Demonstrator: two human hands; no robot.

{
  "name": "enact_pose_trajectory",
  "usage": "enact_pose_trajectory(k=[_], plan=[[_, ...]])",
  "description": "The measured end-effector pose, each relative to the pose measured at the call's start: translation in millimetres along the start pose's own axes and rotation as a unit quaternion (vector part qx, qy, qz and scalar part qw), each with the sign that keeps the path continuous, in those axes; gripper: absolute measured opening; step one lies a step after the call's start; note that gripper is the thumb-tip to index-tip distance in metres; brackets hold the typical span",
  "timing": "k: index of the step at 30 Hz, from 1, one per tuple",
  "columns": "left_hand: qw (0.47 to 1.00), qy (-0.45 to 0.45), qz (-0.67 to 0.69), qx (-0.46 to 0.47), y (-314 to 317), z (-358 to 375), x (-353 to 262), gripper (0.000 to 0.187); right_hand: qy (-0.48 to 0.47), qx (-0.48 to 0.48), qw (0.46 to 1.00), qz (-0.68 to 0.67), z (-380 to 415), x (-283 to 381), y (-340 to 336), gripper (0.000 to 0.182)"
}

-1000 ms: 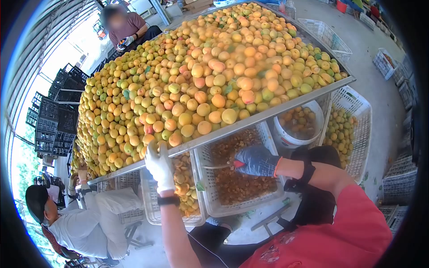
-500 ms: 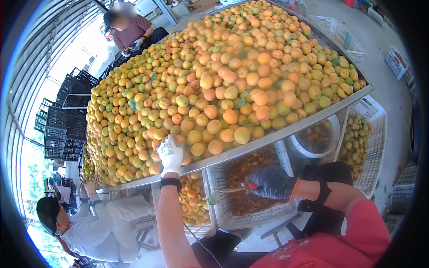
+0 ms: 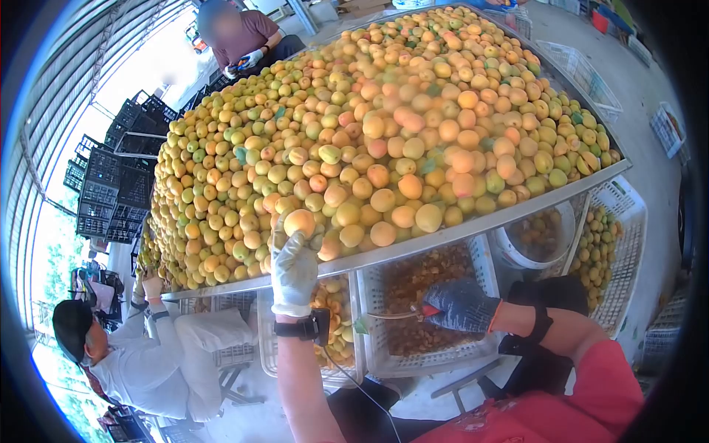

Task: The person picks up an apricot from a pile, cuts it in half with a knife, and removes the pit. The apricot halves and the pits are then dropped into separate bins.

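Note:
My left hand (image 3: 293,273), in a white glove, is closed around a yellow-orange apricot (image 3: 299,221) at the near edge of a large heap of apricots (image 3: 332,173). The palm side of this glove looks worn and stained. My right hand (image 3: 464,306), in a dark grey glove, grips a thin tool (image 3: 399,316) with a red part near the fingers and a slender, slightly curved end pointing left. It hovers over a white crate (image 3: 377,295) holding brown pieces too blurred to name. The two hands are apart.
The heap lies on a metal-edged table (image 3: 443,244). Below stand a crate of orange fruit pieces (image 3: 336,317), a white bucket (image 3: 543,258) and a crate of greenish apricots (image 3: 624,251). Co-workers sit at left (image 3: 148,362) and far side (image 3: 247,40). Black crates (image 3: 107,184) are stacked behind.
My left hand has drawn back from the heap and turned, now showing an apricot in its fingers. My right hand stays over the crate with the tool. The view has shifted slightly.

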State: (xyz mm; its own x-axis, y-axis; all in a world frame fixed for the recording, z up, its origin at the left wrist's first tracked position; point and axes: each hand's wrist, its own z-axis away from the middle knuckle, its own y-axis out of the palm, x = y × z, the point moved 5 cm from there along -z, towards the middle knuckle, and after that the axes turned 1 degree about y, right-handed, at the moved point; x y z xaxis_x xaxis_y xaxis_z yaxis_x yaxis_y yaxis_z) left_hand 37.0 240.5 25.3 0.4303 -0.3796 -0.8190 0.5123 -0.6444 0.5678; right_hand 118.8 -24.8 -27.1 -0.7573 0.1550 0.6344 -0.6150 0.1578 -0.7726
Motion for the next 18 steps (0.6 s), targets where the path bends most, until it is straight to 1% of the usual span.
enact_pose_trajectory(k=[2,3,5,6,10,12,13,15,16,17,18], plan=[[0.998,-0.004,0.015,0.058,-2.5,4.0,0.1,0.042,0.001,0.009,1.0,0.002,-1.4,1.4,4.4,0.024],[0.998,-0.003,0.015,0.058,-6.6,7.8,-0.8,0.042,0.004,0.015,1.0,0.002,-2.0,1.6,7.2,0.023],[0.992,-0.055,0.117,-0.004,-12.7,14.9,2.9,0.038,0.001,0.009,1.0,-0.001,-1.7,0.9,9.7,0.023],[0.989,-0.052,0.127,-0.056,-19.0,14.1,4.5,0.038,-0.003,0.003,1.0,-0.004,-1.4,0.8,10.4,0.023],[0.988,-0.053,0.126,-0.071,-27.8,14.0,7.4,0.041,0.002,0.004,1.0,-0.009,-2.3,-0.1,12.1,0.023],[0.988,-0.055,0.138,-0.036,-29.6,10.8,9.5,0.044,0.015,0.026,1.0,0.005,-4.8,0.9,11.5,0.024],[0.988,-0.056,0.139,-0.036,-29.7,11.2,9.3,0.044,0.016,0.026,1.0,0.005,-5.8,1.5,10.5,0.024],[0.993,-0.052,0.088,-0.063,-28.3,12.6,7.9,0.047,0.017,0.039,0.999,0.004,-6.8,3.0,10.1,0.024],[0.991,-0.044,0.1,-0.08,-24.2,12.5,7.7,0.048,0.025,0.036,0.999,0.007,-6.4,1.8,10.2,0.024],[0.985,-0.041,0.134,-0.099,-24.6,12.1,7.4,0.04,0.027,0.034,0.999,-0.006,-6.2,0.8,12.2,0.024],[0.994,-0.035,0.081,-0.057,-24.4,12.0,4.7,0.04,0.029,0.032,0.999,-0.019,-6.4,-0.4,13.6,0.024]])
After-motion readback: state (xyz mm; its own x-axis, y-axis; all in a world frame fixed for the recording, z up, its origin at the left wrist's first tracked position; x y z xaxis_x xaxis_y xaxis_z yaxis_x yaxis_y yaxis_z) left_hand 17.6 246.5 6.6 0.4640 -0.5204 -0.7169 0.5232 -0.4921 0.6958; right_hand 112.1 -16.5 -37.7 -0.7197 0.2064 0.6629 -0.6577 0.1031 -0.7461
